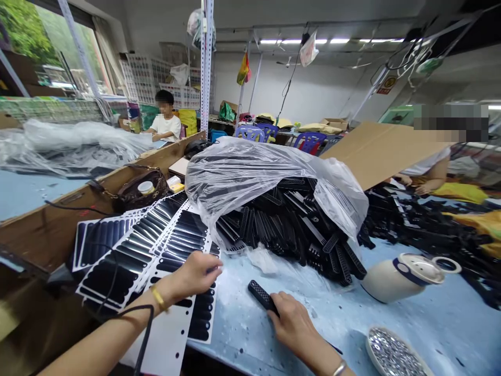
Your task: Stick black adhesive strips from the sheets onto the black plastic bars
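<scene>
My right hand (293, 319) is closed around a black plastic handle-like piece (261, 294) with a textured end, low over the blue tabletop. My left hand (199, 273) hovers above sheets of glossy black strip-shaped stickers (172, 230), its fingers curled and pinched together. Whatever lies between those fingertips, if anything, is too small to make out. Beyond both hands, a heap of similar black pieces (282, 224) spills out of a clear plastic bag (250, 167).
A cream flask (385, 282) lies tilted at the right, near a bowl of small shiny metal parts (395, 355). A brown bag (136, 190) rests by the wooden divider (50, 230). Cardboard (383, 149) leans at the right, beside another person's hands (420, 185). Someone sits further back (167, 122).
</scene>
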`<state>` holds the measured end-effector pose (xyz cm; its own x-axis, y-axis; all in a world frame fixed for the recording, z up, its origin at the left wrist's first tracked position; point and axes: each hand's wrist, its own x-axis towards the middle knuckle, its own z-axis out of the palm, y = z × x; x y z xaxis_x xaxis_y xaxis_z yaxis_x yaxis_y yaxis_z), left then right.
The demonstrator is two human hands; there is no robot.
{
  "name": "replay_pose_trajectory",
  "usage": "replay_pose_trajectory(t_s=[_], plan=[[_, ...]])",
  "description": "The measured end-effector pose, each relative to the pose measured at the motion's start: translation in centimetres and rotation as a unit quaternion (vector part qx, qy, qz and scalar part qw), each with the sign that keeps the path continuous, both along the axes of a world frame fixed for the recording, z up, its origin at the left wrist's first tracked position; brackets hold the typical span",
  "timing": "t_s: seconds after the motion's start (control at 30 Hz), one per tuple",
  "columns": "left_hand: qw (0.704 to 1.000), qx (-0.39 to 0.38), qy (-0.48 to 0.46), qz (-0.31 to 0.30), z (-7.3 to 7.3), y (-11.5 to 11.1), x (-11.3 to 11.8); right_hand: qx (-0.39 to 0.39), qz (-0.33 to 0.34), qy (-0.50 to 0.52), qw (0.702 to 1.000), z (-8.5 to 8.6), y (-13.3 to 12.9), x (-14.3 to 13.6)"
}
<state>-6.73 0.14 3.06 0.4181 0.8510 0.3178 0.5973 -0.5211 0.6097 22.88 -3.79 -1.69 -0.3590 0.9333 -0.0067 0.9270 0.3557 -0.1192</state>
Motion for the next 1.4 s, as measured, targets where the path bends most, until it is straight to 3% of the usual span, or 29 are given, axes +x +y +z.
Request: replay_pose_trajectory(t_s=[0.07,0.1,0.13,0.2,0.27,0.37,0.5,0.57,0.6,0.67,0.73,0.8,0.83,0.87,0.9,0.97,1.03,1.2,1.4], plan=[[0.998,0.044,0.033,-0.025,1.0,3.6,2.5,0.01,-0.008,0.014,1.0,0.1,0.2,1.0],[0.994,0.049,0.093,-0.031,1.3,5.6,3.5,0.027,-0.009,0.026,0.999,0.0,0.2,1.5],[0.985,0.036,0.164,-0.04,1.5,7.5,4.3,0.053,-0.007,0.039,0.998,0.0,0.1,2.1],[0.979,0.021,0.198,-0.038,1.4,10.8,5.2,0.116,0.012,0.073,0.99,-0.2,-0.3,2.9],[0.978,0.015,0.205,-0.035,1.2,12.8,5.3,0.177,0.036,0.116,0.977,-0.2,-1.0,3.4],[0.982,0.014,0.186,-0.023,1.6,13.5,4.9,0.22,0.071,0.177,0.957,0.3,-2.4,3.1],[0.994,0.032,0.106,0.025,4.2,11.0,5.0,0.246,0.078,0.24,0.936,2.2,-3.4,0.9],[0.999,0.012,-0.004,0.035,5.5,8.4,5.5,0.279,0.069,0.255,0.923,3.4,-3.2,-0.5],[0.988,-0.047,-0.145,0.022,5.8,6.9,5.9,0.294,0.062,0.257,0.918,3.9,-2.9,-1.1],[0.907,-0.19,-0.375,-0.023,5.6,3.8,6.9,0.313,0.041,0.265,0.911,4.5,-2.3,-2.2],[0.832,-0.285,-0.474,-0.032,4.3,0.9,8.2,0.304,0.03,0.282,0.909,4.6,-2.1,-2.9],[0.799,-0.324,-0.507,-0.006,2.3,-1.5,9.2,0.268,0.041,0.292,0.917,3.8,-2.5,-3.3],[0.795,-0.333,-0.506,0.009,1.1,-2.3,9.6,0.247,0.049,0.289,0.924,3.2,-2.9,-3.3],[0.806,-0.339,-0.485,0.017,0.0,-2.9,9.7,0.23,0.054,0.28,0.931,2.4,-3.5,-3.2],[0.837,-0.338,-0.429,0.018,-1.1,-3.3,9.7,0.22,0.056,0.263,0.938,1.6,-4.0,-2.9],[0.923,-0.304,-0.234,0.007,-2.7,-3.3,9.1,0.215,0.047,0.211,0.952,-0.1,-5.1,-2.0],[0.968,-0.243,-0.056,0.009,-3.4,-2.4,8.2,0.201,0.027,0.137,0.97,-1.4,-5.8,-1.0],[0.989,-0.119,0.08,0.025,-2.8,1.8,6.9,0.151,-0.021,0.014,0.988,-1.8,-5.5,0.5],[0.977,-0.065,0.202,0.005,-2.4,5.2,7.4,0.2,0.007,0.074,0.977,-0.5,-5.9,1.8]])
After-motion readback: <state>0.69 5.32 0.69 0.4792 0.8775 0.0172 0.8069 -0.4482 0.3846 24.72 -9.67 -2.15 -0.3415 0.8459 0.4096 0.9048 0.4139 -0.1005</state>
